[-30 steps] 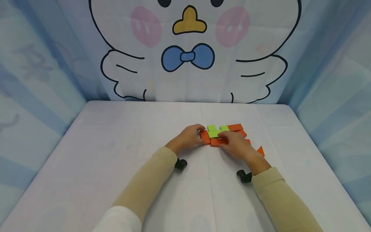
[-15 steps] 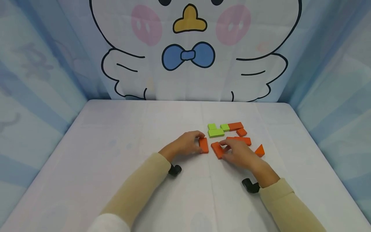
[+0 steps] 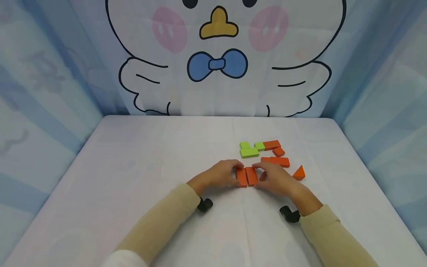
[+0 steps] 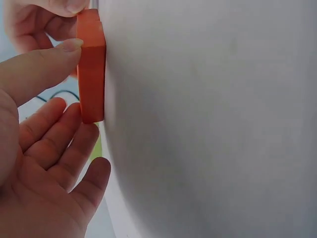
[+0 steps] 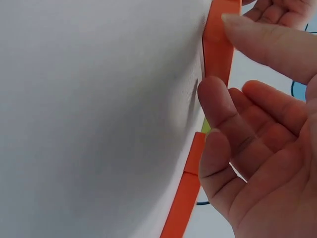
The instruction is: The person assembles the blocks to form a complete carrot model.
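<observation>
Two orange rectangular blocks lie side by side on the white table, nearly touching. My left hand pinches the left orange block between thumb and fingers; in the left wrist view the thumb presses the near end of this block. The right orange block is held the same way by my right hand, whose thumb lies on that block in the right wrist view. The far ends of both blocks are partly behind the fingertips in the head view.
Behind the hands lie a long light green block, small green blocks, an orange bar and a small orange piece. Orange blocks sit beyond the right hand, with an orange triangle to its right.
Both hands have drawn the two orange blocks toward the person, away from the green ones. The left block has moved right and the right block has turned, so they now stand side by side.
</observation>
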Available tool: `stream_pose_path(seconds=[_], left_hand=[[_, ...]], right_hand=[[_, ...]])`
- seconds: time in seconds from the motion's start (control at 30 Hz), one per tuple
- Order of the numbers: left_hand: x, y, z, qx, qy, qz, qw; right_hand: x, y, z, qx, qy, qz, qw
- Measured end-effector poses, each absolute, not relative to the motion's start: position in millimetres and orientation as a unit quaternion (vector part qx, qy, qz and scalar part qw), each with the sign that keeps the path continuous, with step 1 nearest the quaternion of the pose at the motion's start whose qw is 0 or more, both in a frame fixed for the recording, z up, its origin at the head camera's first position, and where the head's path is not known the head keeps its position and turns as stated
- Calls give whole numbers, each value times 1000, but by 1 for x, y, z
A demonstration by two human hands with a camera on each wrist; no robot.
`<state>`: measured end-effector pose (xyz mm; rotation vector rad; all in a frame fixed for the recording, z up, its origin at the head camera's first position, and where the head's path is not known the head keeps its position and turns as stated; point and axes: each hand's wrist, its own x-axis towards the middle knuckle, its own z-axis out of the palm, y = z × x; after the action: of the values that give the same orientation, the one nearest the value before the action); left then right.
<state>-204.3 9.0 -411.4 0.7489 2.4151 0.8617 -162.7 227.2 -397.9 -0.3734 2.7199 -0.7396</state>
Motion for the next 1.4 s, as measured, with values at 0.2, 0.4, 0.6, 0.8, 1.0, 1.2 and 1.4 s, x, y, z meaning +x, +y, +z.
stream_pose_path(seconds=[0.2,0.4,0.6,0.8,1.0,1.2,1.4], left_hand=[[-188,23,-410,292,877,302,234],[-176,37,-411,313,875,295,223],[-172,43,-414,313,879,288,215],[-171,44,-413,308,882,285,217],[-170,45,-411,303,883,286,216],[-169,46,-409,302,881,291,217],[-169,46,-410,305,880,293,215]], right_hand=[[-142,241,-396,-129,948,-253,143],[-125,254,-399,-128,949,-257,127],[-121,259,-400,-133,949,-260,118],[-121,262,-402,-130,951,-255,116],[-121,262,-400,-128,951,-255,120],[-120,261,-397,-133,950,-257,121],[-119,261,-397,-133,948,-259,125]])
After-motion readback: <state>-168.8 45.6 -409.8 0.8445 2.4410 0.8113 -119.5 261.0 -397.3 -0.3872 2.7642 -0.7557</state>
